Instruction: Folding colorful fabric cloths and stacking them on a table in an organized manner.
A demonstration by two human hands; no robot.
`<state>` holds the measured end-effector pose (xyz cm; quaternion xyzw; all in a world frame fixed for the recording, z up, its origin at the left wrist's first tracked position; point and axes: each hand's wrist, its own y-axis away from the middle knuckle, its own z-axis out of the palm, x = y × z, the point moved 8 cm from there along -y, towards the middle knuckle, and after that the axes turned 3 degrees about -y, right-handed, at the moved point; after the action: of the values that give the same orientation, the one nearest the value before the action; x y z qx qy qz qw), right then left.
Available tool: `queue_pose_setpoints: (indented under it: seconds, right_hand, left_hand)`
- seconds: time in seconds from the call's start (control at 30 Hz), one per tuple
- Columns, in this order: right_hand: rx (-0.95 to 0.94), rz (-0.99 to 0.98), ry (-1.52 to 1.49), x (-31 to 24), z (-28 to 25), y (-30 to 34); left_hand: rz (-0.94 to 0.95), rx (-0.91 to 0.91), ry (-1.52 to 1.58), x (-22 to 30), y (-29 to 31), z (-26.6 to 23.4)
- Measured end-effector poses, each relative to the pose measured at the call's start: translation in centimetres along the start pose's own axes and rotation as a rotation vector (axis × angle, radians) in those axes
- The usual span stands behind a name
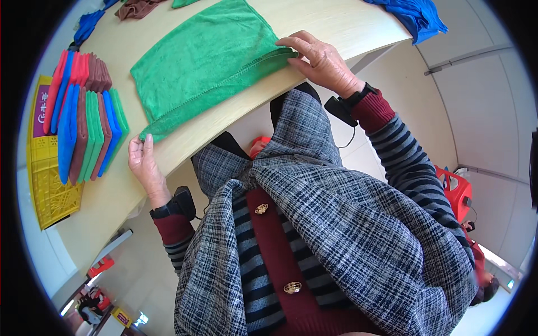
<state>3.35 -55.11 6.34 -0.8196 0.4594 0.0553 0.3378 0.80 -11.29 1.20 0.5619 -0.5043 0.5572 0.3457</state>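
Note:
A green towel [204,61] lies spread on the pale wooden table, its near edge turned up in a narrow fold with a stitched seam along it. At the towel's near left corner, my left hand [144,168] pinches the cloth between thumb and fingers. My right hand [322,61] holds the near right corner, thumb below and fingers curled over the edge. The two hands stand apart at opposite ends of the folded edge.
Folded towels [89,131] in red, blue, brown and green stand in rows at the left, beside a yellow plastic basket [50,182]. Blue cloth [412,17] hangs over the far right table edge. A brown cloth [137,8] lies at the back. A red stool [457,193] stands to the right.

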Motion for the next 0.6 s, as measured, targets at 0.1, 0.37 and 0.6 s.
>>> queue_pose_setpoints:
  seconds: [0.1,0.37,0.6]
  right_hand:
    - [-0.042,-0.024,-0.015,0.3,0.3,0.0]
    - [-0.188,0.051,0.0,1.5,1.8,-0.7]
    - [-0.178,-0.161,0.106,0.1,1.4,-2.0]
  left_hand:
    - [0.0,0.006,-0.004,-0.6,-0.1,-0.3]
    - [0.007,-0.002,-0.005,-1.2,0.2,-0.4]
    - [0.007,0.003,0.003,-1.1,0.2,-0.3]
